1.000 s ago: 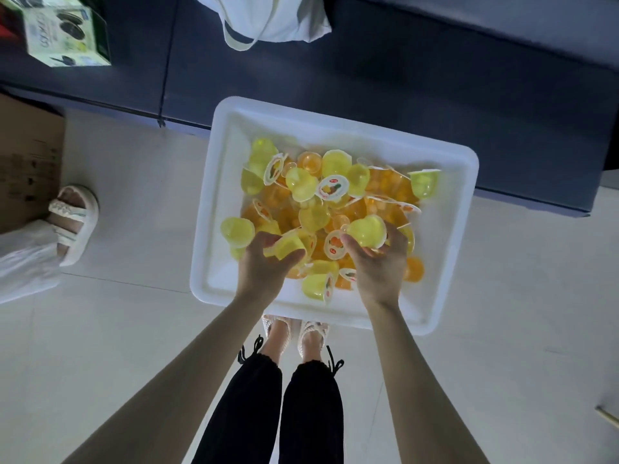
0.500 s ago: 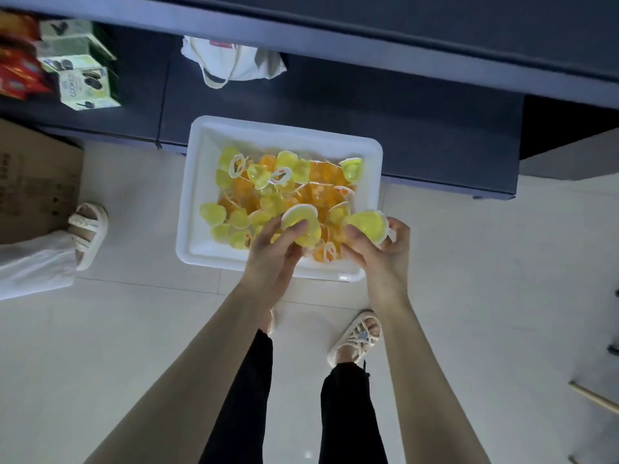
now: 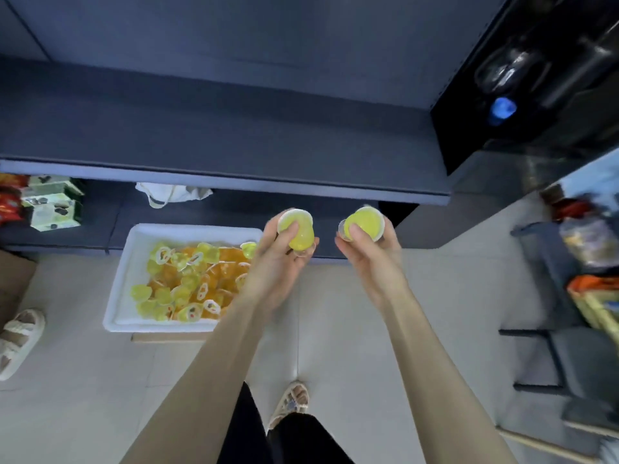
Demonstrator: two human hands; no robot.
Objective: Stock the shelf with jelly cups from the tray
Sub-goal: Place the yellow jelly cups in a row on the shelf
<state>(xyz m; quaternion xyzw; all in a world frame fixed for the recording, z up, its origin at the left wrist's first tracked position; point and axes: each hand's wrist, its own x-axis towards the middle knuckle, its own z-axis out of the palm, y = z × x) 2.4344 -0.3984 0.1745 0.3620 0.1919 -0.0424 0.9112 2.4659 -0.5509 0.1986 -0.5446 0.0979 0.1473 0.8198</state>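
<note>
While left hand (image 3: 279, 259) and right hand (image 3: 370, 259) grip cups (image 3: 303, 236) — tray (image 3: 119, 296) lies leftward.

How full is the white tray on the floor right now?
Well filled: yellow and orange jelly cups cover most of the white tray. The left hand and right hand each hold one more.

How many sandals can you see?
2. One sandal at the left edge, left of the white tray; another sandal on the person's foot, bottom centre. More may be hidden.
</note>
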